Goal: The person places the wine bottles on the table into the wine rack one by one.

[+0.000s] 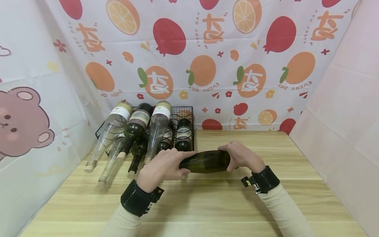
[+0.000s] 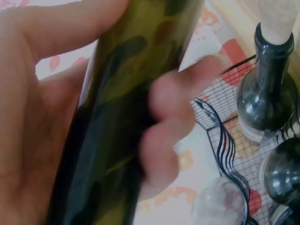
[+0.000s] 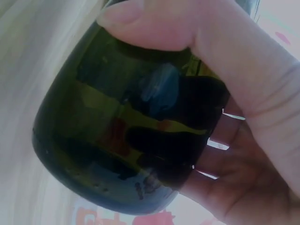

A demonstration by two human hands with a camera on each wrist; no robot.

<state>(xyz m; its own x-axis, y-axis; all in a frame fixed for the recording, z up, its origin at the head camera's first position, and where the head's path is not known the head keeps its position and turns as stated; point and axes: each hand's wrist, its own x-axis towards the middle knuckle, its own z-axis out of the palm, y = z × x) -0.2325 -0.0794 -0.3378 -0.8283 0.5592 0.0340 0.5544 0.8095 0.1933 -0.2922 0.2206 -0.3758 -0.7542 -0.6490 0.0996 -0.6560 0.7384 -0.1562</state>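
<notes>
A dark green glass bottle (image 1: 207, 162) lies sideways in the air over the table, held between both hands. My left hand (image 1: 165, 164) grips its narrower left end, with the neck hidden by the hand. In the left wrist view, fingers (image 2: 161, 150) wrap round the green glass. My right hand (image 1: 241, 155) holds the wider base end. The right wrist view shows the thumb (image 3: 150, 23) across the bottle's side and the other fingers behind it, close to the rounded base.
Left of the hands, a black wire rack (image 1: 193, 131) holds several bottles. Clear bottles (image 1: 111, 131) and a dark green bottle (image 1: 134, 130) with corks lie on top, necks toward me. The wooden table (image 1: 225, 207) meets fruit-print cloth (image 1: 225, 108) behind.
</notes>
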